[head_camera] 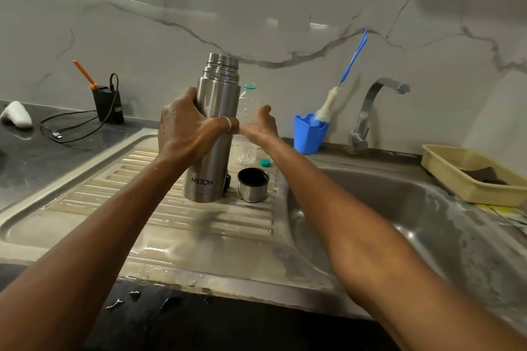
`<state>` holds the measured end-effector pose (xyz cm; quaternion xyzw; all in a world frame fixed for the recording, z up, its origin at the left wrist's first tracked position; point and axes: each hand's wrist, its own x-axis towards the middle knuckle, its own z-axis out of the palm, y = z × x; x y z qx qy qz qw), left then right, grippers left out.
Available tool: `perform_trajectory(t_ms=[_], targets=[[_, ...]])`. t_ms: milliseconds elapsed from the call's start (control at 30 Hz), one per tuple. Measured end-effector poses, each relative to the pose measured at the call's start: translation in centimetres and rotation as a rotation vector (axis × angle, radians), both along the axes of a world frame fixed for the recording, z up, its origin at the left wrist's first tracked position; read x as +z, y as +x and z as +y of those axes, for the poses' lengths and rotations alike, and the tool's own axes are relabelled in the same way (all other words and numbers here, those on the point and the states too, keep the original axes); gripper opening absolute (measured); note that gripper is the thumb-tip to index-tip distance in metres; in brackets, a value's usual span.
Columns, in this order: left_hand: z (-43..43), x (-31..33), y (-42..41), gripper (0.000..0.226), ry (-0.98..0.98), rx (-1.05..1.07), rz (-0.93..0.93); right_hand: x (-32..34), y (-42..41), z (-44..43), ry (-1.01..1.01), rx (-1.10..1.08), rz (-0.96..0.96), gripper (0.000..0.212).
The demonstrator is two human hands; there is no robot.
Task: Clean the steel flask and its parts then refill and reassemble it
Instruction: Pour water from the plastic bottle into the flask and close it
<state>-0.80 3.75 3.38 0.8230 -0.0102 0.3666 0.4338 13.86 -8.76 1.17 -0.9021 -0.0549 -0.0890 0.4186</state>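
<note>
My left hand (185, 128) grips the upright steel flask (216, 100) around its middle; the neck is uncapped and the base sits low over the ribbed drainboard (171, 222). Whether the base touches the drainboard I cannot tell. Just behind the flask, my right hand (261, 127) curls round a clear plastic bottle (246, 151) that has no cap. The flask's steel cup lid (252, 185) stands mouth-up on the drainboard to the right of the flask. A black stopper (227, 181) peeks out behind the flask's base. A teal bottle cap (265, 163) lies near the bottle.
The sink basin (370, 208) is on the right, with the tap (370, 111) behind it. A blue holder (309, 137) with a bottle brush (325, 111) stands by the wall. A beige tray (456, 177) sits at the far right. A black charger with cables (108, 105) rests on the left counter.
</note>
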Motion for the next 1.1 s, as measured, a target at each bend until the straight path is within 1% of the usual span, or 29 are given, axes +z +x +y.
perform_trajectory(t_ms=[33,67,100,133,167,200,233,267,300,333,367,433,500,533,567,600,667,733,833,900,967,1033,1100], targets=[[-0.2,0.0,-0.1,0.069,-0.003,-0.006,-0.003,0.2,-0.3,-0.2,0.04,0.004,0.046,0.113],[-0.3,-0.1,-0.2,0.069,-0.009,-0.007,-0.005,0.4,-0.7,-0.4,0.05,-0.014,0.044,0.116],[-0.3,-0.1,-0.3,0.07,-0.015,-0.005,-0.005,0.5,-1.1,-0.6,0.001,-0.056,-0.022,0.112],[-0.3,-0.2,-0.5,0.071,-0.022,-0.005,-0.002,0.5,-1.6,-0.9,-0.086,-0.117,-0.141,0.104],[-0.3,-0.2,-0.7,0.073,-0.026,-0.003,0.003,0.4,-2.2,-1.1,-0.167,-0.165,-0.295,0.091],[-0.3,-0.2,-0.8,0.075,-0.026,0.0,0.008,0.4,-2.8,-1.3,-0.214,-0.182,-0.449,0.075],[-0.3,-0.2,-1.0,0.076,-0.024,0.004,0.009,0.6,-3.5,-1.4,-0.223,-0.137,-0.555,0.057],[-0.2,-0.2,-1.2,0.075,-0.024,0.01,0.008,0.9,-4.3,-1.5,-0.214,-0.031,-0.579,0.04],[-0.2,-0.1,-1.5,0.073,-0.025,0.016,0.001,1.2,-4.9,-1.5,-0.213,0.103,-0.535,0.026],[-0.1,-0.1,-1.7,0.07,-0.029,0.026,-0.008,1.5,-5.6,-1.6,-0.248,0.237,-0.438,0.016],[0.0,-0.1,-1.9,0.068,-0.035,0.035,-0.019,1.8,-6.2,-1.5,-0.308,0.349,-0.323,0.013],[0.1,0.0,-2.3,0.064,-0.042,0.041,-0.033,2.0,-6.8,-1.1,-0.43,0.514,-0.112,0.02],[0.1,0.0,-2.6,0.062,-0.03,0.043,-0.04,1.5,-6.8,-0.4,-0.542,0.62,0.074,0.051],[0.2,0.0,-2.7,0.063,-0.025,0.047,-0.041,1.1,-6.6,0.1,-0.596,0.65,0.138,0.065],[0.2,0.0,-2.7,0.064,-0.021,0.051,-0.042,0.6,-6.4,0.6,-0.644,0.668,0.167,0.072],[0.3,-0.1,-2.7,0.064,-0.02,0.052,-0.044,0.0,-6.2,1.0,-0.685,0.676,0.165,0.075],[0.3,-0.2,-2.5,0.061,-0.023,0.053,-0.052,-0.8,-6.0,1.3,-0.708,0.682,0.136,0.071],[0.3,-0.4,-2.3,0.057,-0.018,0.057,-0.054,-1.2,-6.1,1.4,-0.662,0.666,0.097,0.06],[0.2,-0.3,-2.5,0.062,-0.014,0.049,-0.053,-1.0,-6.1,1.7,-0.51,0.648,0.122,0.055],[0.1,0.0,-2.8,0.061,-0.021,0.046,-0.057,0.4,-6.1,1.4,-0.415,0.588,0.089,0.052],[-0.1,0.4,-3.1,0.056,-0.006,0.046,-0.061,2.7,-6.9,0.1,-0.325,0.549,0.027,0.04],[-0.7,1.1,-3.6,0.057,0.004,0.051,-0.051,5.2,-8.2,-1.9,-0.233,0.524,-0.001,0.042],[-1.6,1.9,-4.1,0.067,-0.023,0.042,-0.04,7.2,-9.5,-4.0,-0.159,0.491,0.004,0.047]])
